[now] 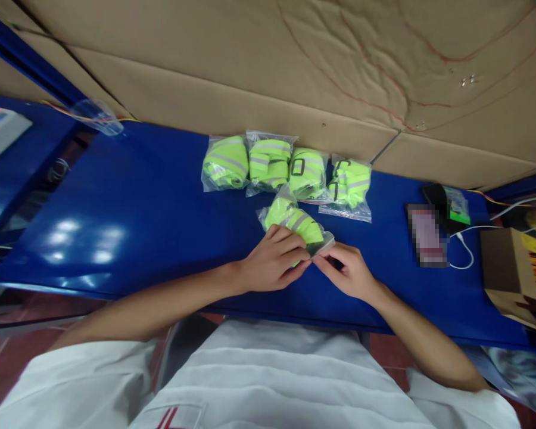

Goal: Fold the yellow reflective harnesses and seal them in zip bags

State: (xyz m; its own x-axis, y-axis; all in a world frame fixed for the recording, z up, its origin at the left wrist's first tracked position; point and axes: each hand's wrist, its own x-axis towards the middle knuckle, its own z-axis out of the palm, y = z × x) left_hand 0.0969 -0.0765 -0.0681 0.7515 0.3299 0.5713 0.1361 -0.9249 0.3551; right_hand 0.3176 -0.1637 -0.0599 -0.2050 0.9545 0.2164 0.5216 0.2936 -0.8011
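Observation:
A clear zip bag with a folded neon-yellow reflective strap in it lies tilted on the blue table, in front of a row of similar bags. My left hand rests over its near side, fingers bent and pinching the bag's near edge. At the bag's right corner, my right hand pinches the clear plastic edge between thumb and forefinger. Behind stand several filled bags: one at the left, then a second bag, a third bag with a black buckle, and a rightmost bag.
A blue table runs up to a brown cardboard-covered wall. A clear plastic cup lies at the back left. On the right are a phone, a white cable and an open cardboard box with orange contents.

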